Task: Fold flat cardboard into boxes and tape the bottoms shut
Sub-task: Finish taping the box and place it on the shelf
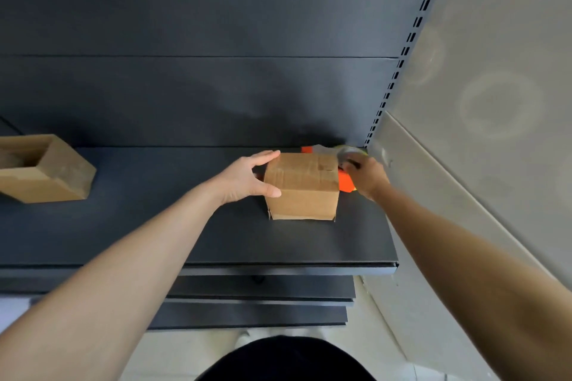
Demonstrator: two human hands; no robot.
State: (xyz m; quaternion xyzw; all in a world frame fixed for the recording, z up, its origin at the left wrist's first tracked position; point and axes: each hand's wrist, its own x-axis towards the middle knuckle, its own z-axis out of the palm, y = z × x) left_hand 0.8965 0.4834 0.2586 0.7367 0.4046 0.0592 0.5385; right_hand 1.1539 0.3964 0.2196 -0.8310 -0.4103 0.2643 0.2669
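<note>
Closest to the lens, dark clothing (284, 359) at the bottom of view, with pale floor (173, 359) beside it. Farther up, dark shelf (185, 226) running across, two lower shelves (263, 291) stepped beneath its front edge.

At the shelf's left end, open cardboard box (62, 176), mouth up, partly cut off by the frame. Something pale inside, too unclear to name.

Well apart from it, toward the right end and nearer the back edge than the front, small cardboard box (301, 192) standing on the shelf. Closed face on top with flaps meeting in a seam; loose flap ends showing at its bottom corners. Left hand (247, 179) grasping this box by its left side: thumb laid on the near face just under the top edge, fingers reaching over the far top-left corner.

Against the box's right side, orange tape dispenser (346, 184), its tape roll (351, 151) up by the far right corner of the box top. Right hand (368, 178) clenched round the dispenser from the right, fingers curled over its handle, blurred.

Behind, at the shelf's back right corner, slotted upright (402, 59) rising along the dark back panel (216, 25). To its right, grey wall panels (479, 102).
</note>
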